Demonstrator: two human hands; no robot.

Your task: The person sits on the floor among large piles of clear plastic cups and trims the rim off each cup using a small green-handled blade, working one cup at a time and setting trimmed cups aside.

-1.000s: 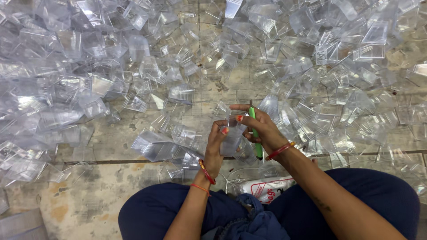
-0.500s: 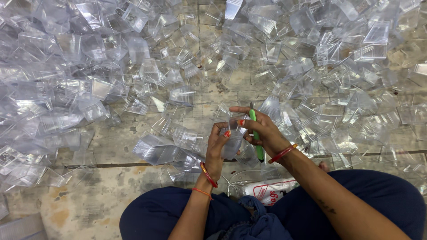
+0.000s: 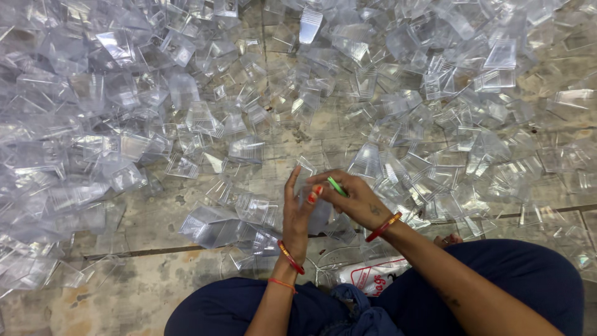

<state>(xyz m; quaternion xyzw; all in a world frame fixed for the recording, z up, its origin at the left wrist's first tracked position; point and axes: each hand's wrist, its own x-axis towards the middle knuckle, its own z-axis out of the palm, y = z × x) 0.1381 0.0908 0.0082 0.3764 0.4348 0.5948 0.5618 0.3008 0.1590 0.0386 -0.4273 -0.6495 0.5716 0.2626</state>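
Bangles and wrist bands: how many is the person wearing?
3: a red bangle and a thin orange band on the left wrist, one red bangle on the right wrist. More could be hidden underneath.

Glossy clear plastic pieces [image 3: 249,149]; rough stone floor [image 3: 155,224]

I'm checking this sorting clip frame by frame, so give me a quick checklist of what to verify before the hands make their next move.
1. Left hand raised, palm toward the right one: ok.
2. Right hand grips the green tool: ok.
3. Clear plastic piece between the hands: cannot tell whether it is firmly held.
4. Stack of clear pieces within reach beside the left hand: ok.
5. Loose clear pieces spread over the floor ahead: ok.
6. White bag by the lap: contents cannot tell.
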